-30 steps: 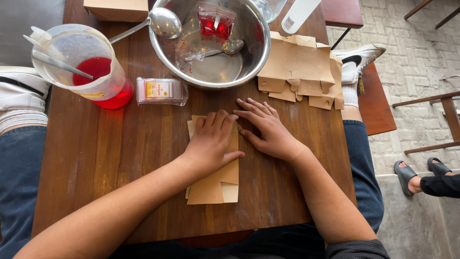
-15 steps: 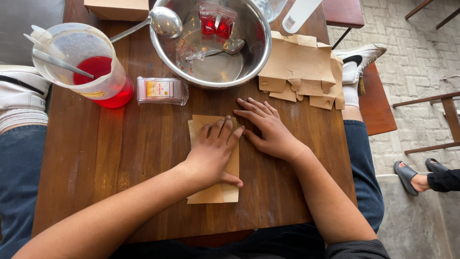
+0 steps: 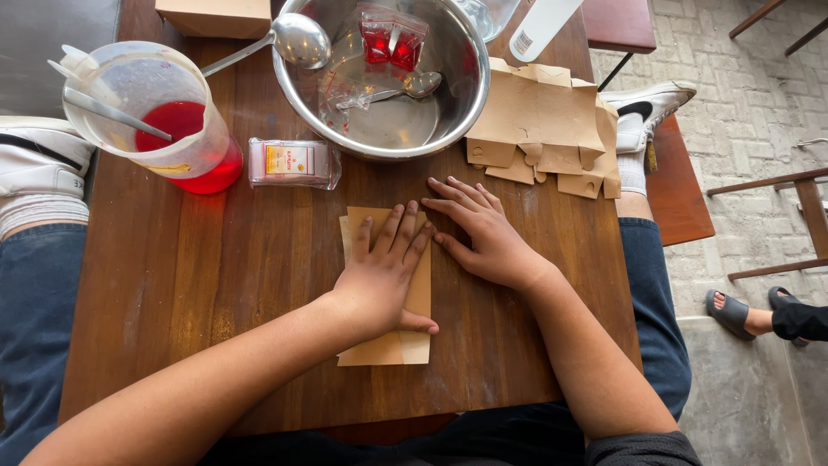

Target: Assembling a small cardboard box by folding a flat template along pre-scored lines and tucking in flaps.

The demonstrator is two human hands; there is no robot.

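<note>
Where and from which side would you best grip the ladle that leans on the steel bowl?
Grip the ladle by its long thin handle, coming from the left: the handle slopes down outside the steel bowl toward the wooden table, free of obstacles, while its cup rests on the rim.

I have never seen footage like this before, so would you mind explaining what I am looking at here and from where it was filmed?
There is no machine here: a person wears a camera on the head, so the one view looks straight down at their own bare arms and a wooden table. The left hand lies flat on a folded piece of brown cardboard, pressing it down. The right hand rests flat on the table beside it, fingers at the cardboard's edge. Neither hand grips anything. Further back stand a steel bowl holding small red packets, a metal ladle, a plastic jug of red liquid, a small wrapped packet, and a stack of flat cardboard pieces.
</note>
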